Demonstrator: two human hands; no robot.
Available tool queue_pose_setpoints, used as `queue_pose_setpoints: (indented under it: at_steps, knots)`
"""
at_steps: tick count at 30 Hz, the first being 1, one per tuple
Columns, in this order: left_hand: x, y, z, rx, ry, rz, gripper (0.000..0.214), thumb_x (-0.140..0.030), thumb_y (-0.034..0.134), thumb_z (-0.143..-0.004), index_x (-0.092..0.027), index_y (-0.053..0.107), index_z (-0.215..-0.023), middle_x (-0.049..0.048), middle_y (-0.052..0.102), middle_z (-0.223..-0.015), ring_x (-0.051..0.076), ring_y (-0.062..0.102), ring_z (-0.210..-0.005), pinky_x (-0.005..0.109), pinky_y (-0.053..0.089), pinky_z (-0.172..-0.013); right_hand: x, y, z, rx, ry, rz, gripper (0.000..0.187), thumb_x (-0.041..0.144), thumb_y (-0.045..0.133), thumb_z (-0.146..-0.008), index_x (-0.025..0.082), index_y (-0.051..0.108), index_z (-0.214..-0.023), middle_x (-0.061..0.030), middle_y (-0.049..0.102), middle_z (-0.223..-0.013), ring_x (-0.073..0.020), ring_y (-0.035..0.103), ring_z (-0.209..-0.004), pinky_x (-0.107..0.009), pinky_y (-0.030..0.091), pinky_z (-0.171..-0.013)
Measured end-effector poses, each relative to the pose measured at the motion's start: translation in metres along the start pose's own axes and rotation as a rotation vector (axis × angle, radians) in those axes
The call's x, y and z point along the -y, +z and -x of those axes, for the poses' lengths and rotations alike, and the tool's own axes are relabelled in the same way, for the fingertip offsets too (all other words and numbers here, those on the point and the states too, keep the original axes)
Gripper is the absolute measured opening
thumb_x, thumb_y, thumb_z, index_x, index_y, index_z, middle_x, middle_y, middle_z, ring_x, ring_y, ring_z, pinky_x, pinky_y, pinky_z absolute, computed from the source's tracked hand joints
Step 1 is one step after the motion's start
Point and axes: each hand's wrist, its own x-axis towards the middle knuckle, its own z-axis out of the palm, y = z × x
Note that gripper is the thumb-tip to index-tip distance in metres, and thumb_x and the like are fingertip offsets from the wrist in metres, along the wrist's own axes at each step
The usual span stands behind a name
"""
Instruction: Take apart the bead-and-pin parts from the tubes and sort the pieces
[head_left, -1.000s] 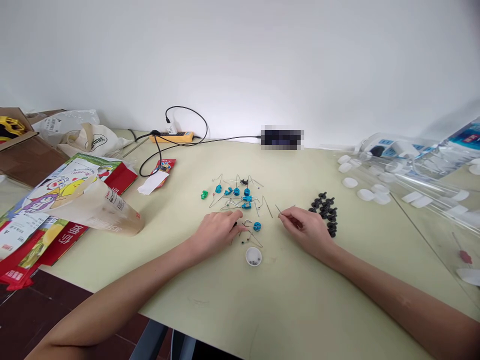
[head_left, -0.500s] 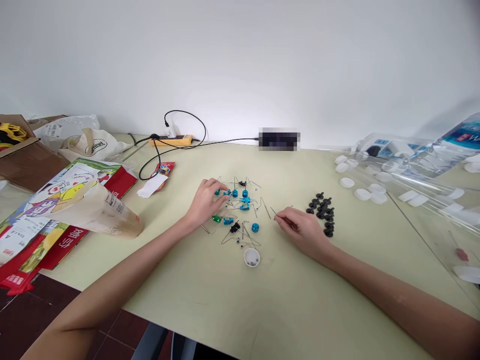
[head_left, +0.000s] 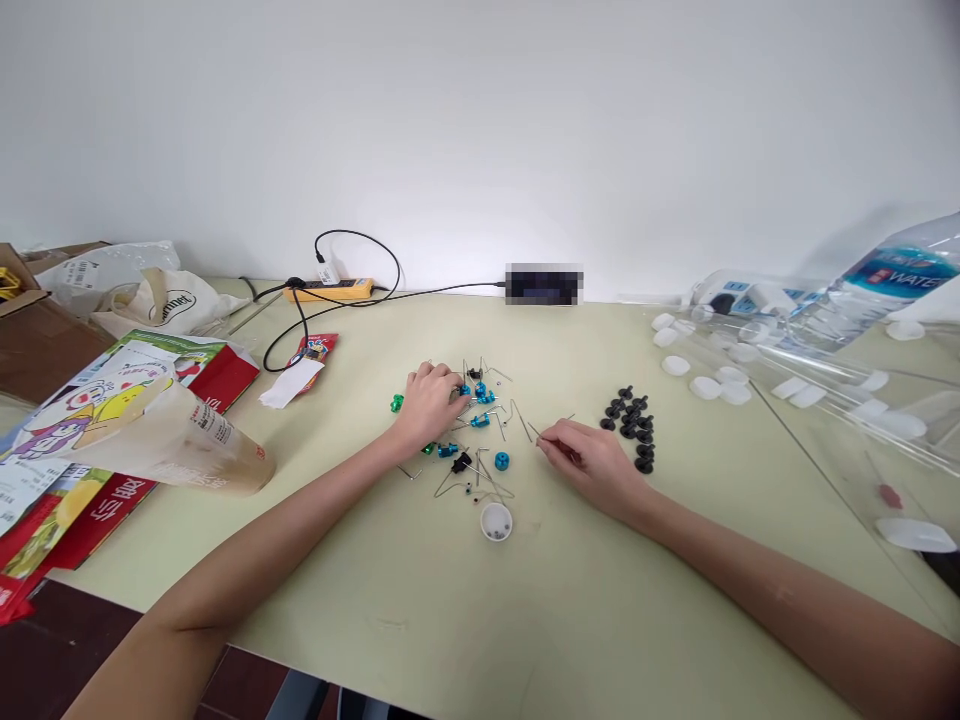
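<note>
- Blue small parts [head_left: 480,421] lie in a loose cluster near the middle of the table [head_left: 600,600], mixed with bent metal wires [head_left: 519,418].
- One blue round piece [head_left: 502,461] sits at the near side of the cluster, just beside a black piece [head_left: 461,463] and more wires.
- Left hand [head_left: 430,408]: over the cluster's left part, fingers bent down at the blue parts; whether it grips one I cannot tell.
- Green piece [head_left: 397,403]: just left of that hand.
- Right hand [head_left: 592,462]: to the right of the cluster, thumb and fingertips pinched on a thin metal rod [head_left: 532,429].
- White bowl [head_left: 495,511]: nearest the person, with a few tiny bits inside.
- Black parts [head_left: 636,425]: grouped beyond the right hand.
- Farther right, white discs [head_left: 705,387] and a tilted water bottle [head_left: 892,275].
- Far left, a tilted cup [head_left: 202,445]; by the wall, an orange power strip [head_left: 337,291] and a dark, pixelated device [head_left: 544,284].
</note>
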Motion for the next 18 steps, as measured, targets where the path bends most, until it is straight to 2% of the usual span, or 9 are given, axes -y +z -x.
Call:
queue_pose_setpoints:
  at_steps: [4,7,9,12,15,18]
  knots:
    - [0.005,-0.003,-0.004,-0.054,0.011,0.146,0.015,-0.033,0.055,-0.083,-0.02,0.063,-0.085,0.0047,0.064,-0.096,0.024,0.052,-0.097,0.039,0.042,-0.083,-0.002,-0.001,0.0,-0.02,-0.009,-0.02,0.018,0.021,0.042,-0.093,0.019,0.057,-0.084,-0.0029,0.058,-0.078,-0.012,0.047,-0.059,-0.026,0.036,-0.056]
    - [0.003,-0.011,-0.004,-0.162,0.043,0.496,0.015,-0.03,0.059,-0.08,-0.017,0.057,-0.073,0.0062,0.062,-0.099,0.02,0.056,-0.096,0.037,0.045,-0.087,-0.003,0.0,0.0,-0.053,0.007,-0.089,0.02,0.022,0.04,-0.094,0.018,0.058,-0.086,-0.0052,0.059,-0.083,-0.0132,0.052,-0.065,-0.027,0.04,-0.06]
    - [-0.003,-0.019,-0.001,-0.183,0.039,0.785,0.019,-0.029,0.061,-0.077,-0.016,0.051,-0.068,0.0076,0.06,-0.102,0.018,0.059,-0.093,0.034,0.049,-0.084,0.0,0.001,0.0,-0.079,0.056,-0.163,0.021,0.023,0.04,-0.095,0.019,0.059,-0.087,-0.0045,0.061,-0.08,-0.0133,0.055,-0.066,-0.027,0.044,-0.063]
    - [-0.019,-0.035,0.008,-0.101,0.007,1.126,0.023,-0.026,0.065,-0.074,-0.016,0.045,-0.068,0.0072,0.062,-0.096,0.015,0.062,-0.084,0.032,0.053,-0.076,0.014,-0.004,-0.002,-0.104,0.123,-0.26,0.021,0.025,0.041,-0.095,0.02,0.061,-0.09,-0.002,0.063,-0.073,-0.0125,0.057,-0.062,-0.026,0.047,-0.062]
    - [-0.038,-0.052,0.018,0.009,0.011,1.311,0.03,-0.024,0.069,-0.072,-0.015,0.041,-0.066,0.0052,0.064,-0.086,0.011,0.062,-0.068,0.029,0.053,-0.066,0.042,-0.022,-0.007,-0.091,0.138,-0.289,0.019,0.028,0.045,-0.093,0.021,0.062,-0.09,-0.0013,0.064,-0.073,-0.0123,0.058,-0.061,-0.024,0.046,-0.058]
    - [-0.052,-0.065,0.024,0.07,0.014,1.383,0.032,-0.024,0.073,-0.069,-0.015,0.043,-0.067,0.0035,0.065,-0.077,0.01,0.06,-0.06,0.024,0.05,-0.057,0.074,-0.048,-0.011,0.038,0.158,-0.259,0.021,0.031,0.045,-0.093,0.021,0.06,-0.082,0.0005,0.062,-0.069,-0.0113,0.056,-0.057,-0.022,0.04,-0.049]
